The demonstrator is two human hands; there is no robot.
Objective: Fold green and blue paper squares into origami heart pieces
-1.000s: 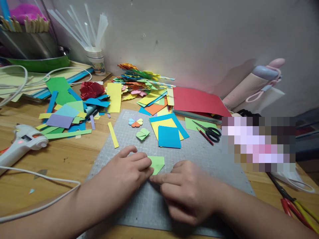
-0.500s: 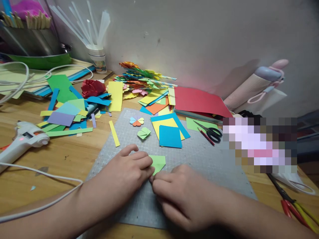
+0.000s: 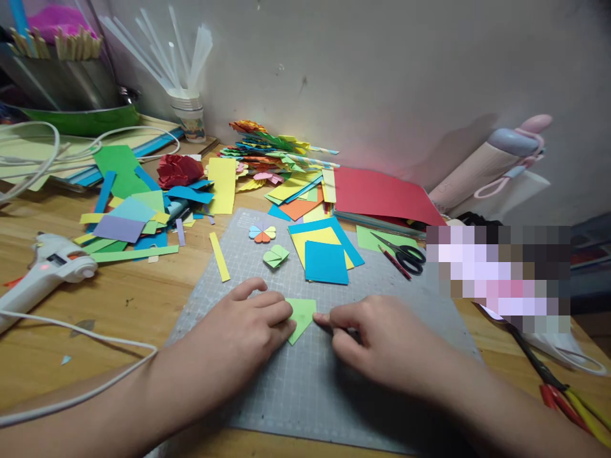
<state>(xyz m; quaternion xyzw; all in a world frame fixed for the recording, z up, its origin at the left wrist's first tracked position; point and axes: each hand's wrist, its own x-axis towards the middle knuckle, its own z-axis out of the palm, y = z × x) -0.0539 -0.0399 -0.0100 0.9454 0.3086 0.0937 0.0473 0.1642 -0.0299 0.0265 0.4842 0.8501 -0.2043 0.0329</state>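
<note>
A folded light green paper [image 3: 303, 316] lies on the grey cutting mat [image 3: 286, 394], with a pointed lower end. My left hand [image 3: 260, 321] presses its left side down, fingers bent and closed on it, covering that part. My right hand [image 3: 367, 337] touches the paper's right edge with the tip of a stretched index finger. Its thumb is apart, the other fingers are curled, and it holds nothing. Just beyond them sit a folded green heart-shaped paper piece [image 3: 275, 256] and a multicoloured paper flower [image 3: 262, 233]. A blue paper square [image 3: 327, 261] overlaps yellow and blue sheets.
Black scissors [image 3: 410, 257] and a red pencil [image 3: 395, 263] lie at the mat's right. A yellow strip [image 3: 219, 256] is at its left. Farther left are a glue gun [image 3: 52, 267] with its white cable and colored paper scraps [image 3: 119, 229]. Red paper [image 3: 382, 191] tops a stack behind.
My right hand has moved up and right from the paper's lower tip to its right edge, uncovering the lower point. The left hand stays in place.
</note>
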